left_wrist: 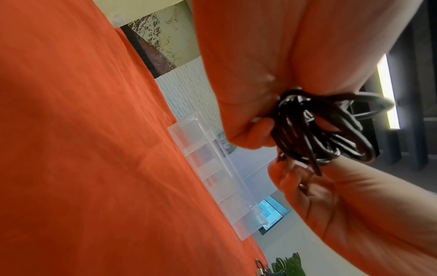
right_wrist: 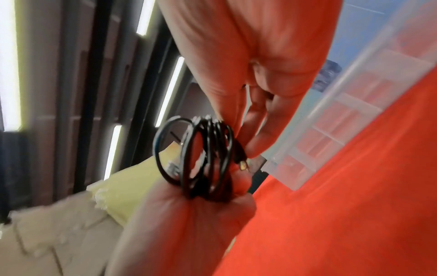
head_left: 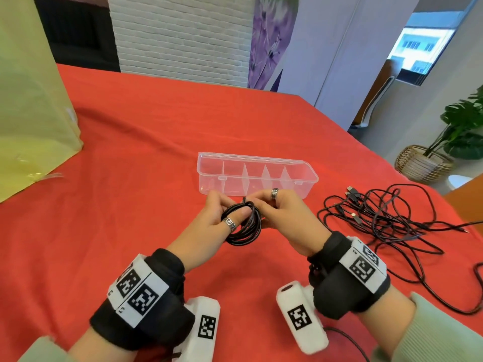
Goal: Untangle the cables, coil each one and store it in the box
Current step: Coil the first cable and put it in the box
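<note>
Red-clothed table (head_left: 130, 152): box (head_left: 257, 176), cables (head_left: 392, 218)

Open box (head_left: 257, 176) just ahead; loose cables (head_left: 386, 220) crowd the right.

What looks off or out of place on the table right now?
Nothing is damaged or spilled. The only mess is the tangled pile of black cables sprawled on the red tablecloth, right of the clear plastic divided box. Both hands, left and right, hold a neat black cable coil.
</note>
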